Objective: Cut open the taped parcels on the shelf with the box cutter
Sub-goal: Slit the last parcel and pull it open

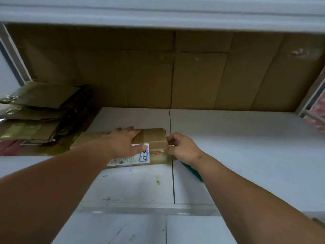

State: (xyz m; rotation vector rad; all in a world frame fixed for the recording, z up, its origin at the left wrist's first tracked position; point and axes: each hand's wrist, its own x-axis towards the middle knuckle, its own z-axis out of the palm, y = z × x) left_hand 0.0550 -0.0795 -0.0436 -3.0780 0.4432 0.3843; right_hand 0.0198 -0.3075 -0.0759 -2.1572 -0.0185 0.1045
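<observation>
A small brown taped parcel (154, 138) with a white shipping label (130, 158) lies on the white shelf (237, 147). My left hand (123, 141) rests flat on top of it, fingers straight, thumb on the label. My right hand (182, 148) is at the parcel's right end with curled fingers around a green-handled box cutter (192, 170), whose handle sticks out below the wrist. The blade is hidden at the parcel's taped edge.
A stack of flattened cardboard and dark plastic packaging (44, 111) lies at the left of the shelf. Brown cardboard sheets (193, 71) line the back. The shelf above (158, 13) overhangs. A shelf post (314, 95) stands at right.
</observation>
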